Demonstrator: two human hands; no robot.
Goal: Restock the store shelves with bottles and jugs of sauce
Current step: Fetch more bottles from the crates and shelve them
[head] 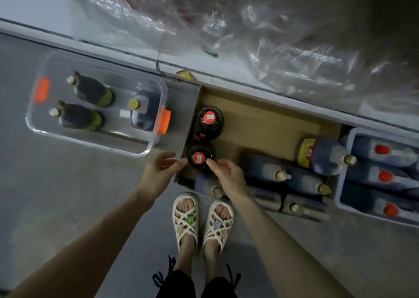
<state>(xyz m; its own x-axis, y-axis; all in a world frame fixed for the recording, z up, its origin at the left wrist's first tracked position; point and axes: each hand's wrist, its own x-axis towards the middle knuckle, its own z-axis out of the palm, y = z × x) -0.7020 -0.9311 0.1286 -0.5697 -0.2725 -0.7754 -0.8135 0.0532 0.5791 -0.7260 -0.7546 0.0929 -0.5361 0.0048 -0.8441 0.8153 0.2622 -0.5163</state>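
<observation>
Left hand (162, 167), right hand (229, 174) flank near jug (199, 157) in cardboard box (260, 120); fingers (179, 162) loosely straight, tips touching jug

Two red-capped jugs (199, 158) stand at the fingertips of the left hand (162, 170) and right hand (229, 175). Left of the left hand, one clear bin (90, 142) holds three upright bottles (79, 117). Right of the right hand, about six lying bottles (306, 183) crowd one box (260, 120), and one crate (367, 213) shows three red-capped bottles (385, 176).
</observation>
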